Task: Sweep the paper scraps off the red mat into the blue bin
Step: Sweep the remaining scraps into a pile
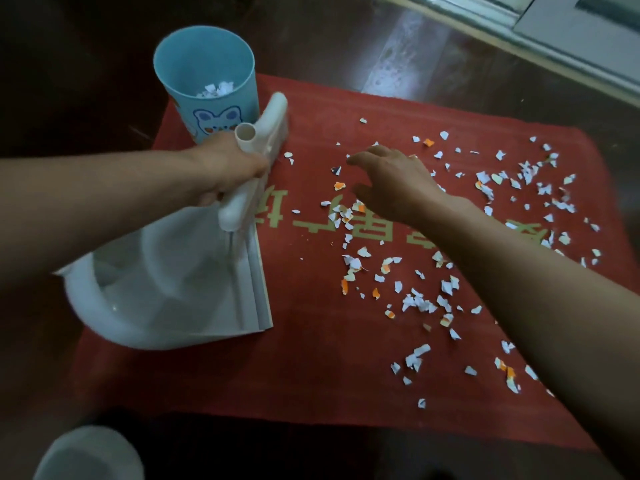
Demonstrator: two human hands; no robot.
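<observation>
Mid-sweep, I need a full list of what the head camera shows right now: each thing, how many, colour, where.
red mat: one, red with gold lettering, on the floor
blue bin: one, light blue with a cartoon animal, upright at the mat's far-left corner, some scraps inside
paper scraps: many, white and orange, scattered over the mat's right half
dustpan: one, white, on the mat's left side
brush: one, white, beside the bin, above the dustpan
round object: one, white, near left, blurred
floor: dark brown
frame: pale, far right
left hand: grips the brush
right hand: fingers spread above the scraps
</observation>
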